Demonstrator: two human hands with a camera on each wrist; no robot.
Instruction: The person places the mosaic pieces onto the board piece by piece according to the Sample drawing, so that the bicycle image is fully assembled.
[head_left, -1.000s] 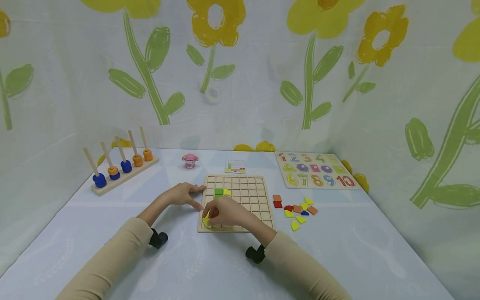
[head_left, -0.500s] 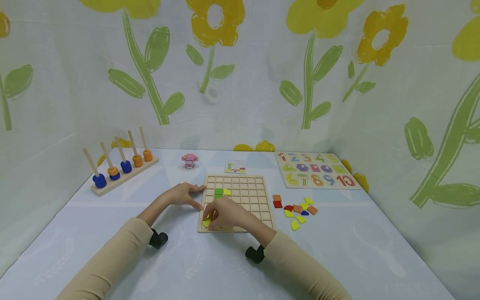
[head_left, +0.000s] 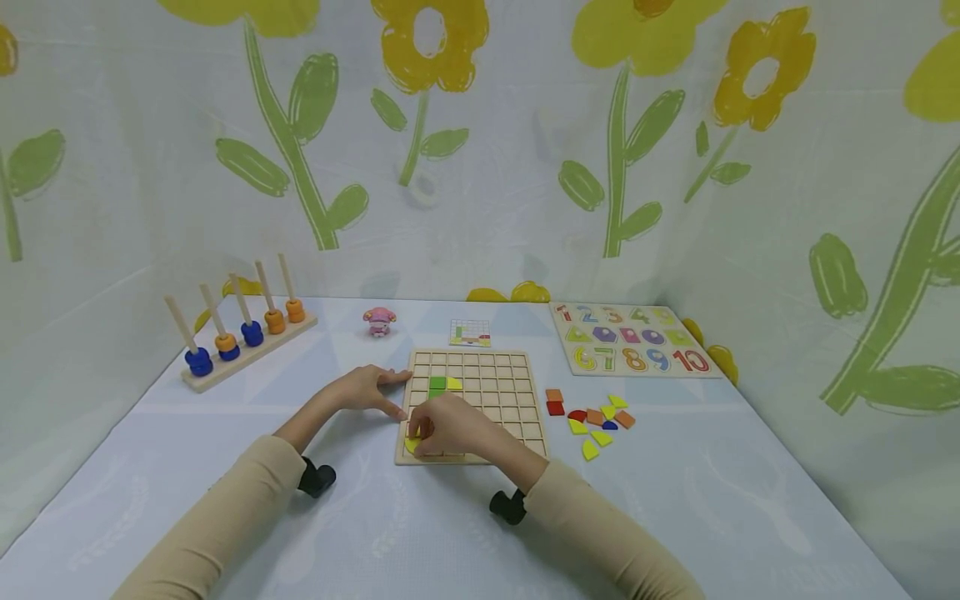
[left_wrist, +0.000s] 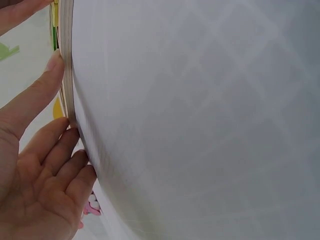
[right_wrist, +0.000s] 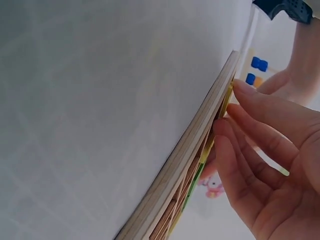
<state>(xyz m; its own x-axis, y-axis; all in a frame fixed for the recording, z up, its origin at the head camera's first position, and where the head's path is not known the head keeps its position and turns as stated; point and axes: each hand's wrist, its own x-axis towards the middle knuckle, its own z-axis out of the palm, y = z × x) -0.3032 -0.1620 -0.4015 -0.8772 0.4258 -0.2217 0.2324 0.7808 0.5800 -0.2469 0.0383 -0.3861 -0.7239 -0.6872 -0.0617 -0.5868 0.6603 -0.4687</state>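
My right hand (head_left: 450, 425) is over the lower left corner of a wooden grid board (head_left: 510, 400). Its thumb and fingertips pinch a yellow quarter-circle tile (head_left: 411, 446), which lies against the board's surface in the right wrist view. The fingers hide part of that tile. My left hand (head_left: 362, 389) steadies the board's left edge, thumb and fingers extended and touching the rim, as the left wrist view also shows. Green square tiles (head_left: 437, 383) sit in the grid beside another yellow quarter-circle (head_left: 454, 384).
Several loose yellow, orange, red and blue tiles (head_left: 595, 418) lie right of the board. A small pattern card (head_left: 470, 333) and a pink figurine (head_left: 380, 322) stand behind it. A number puzzle (head_left: 630, 342) is at back right, a peg stacker (head_left: 251, 342) at back left.
My right thumb and fingers have shifted slightly on the yellow tile at the corner, which now shows less beneath them. My left hand stays at the board's edge.
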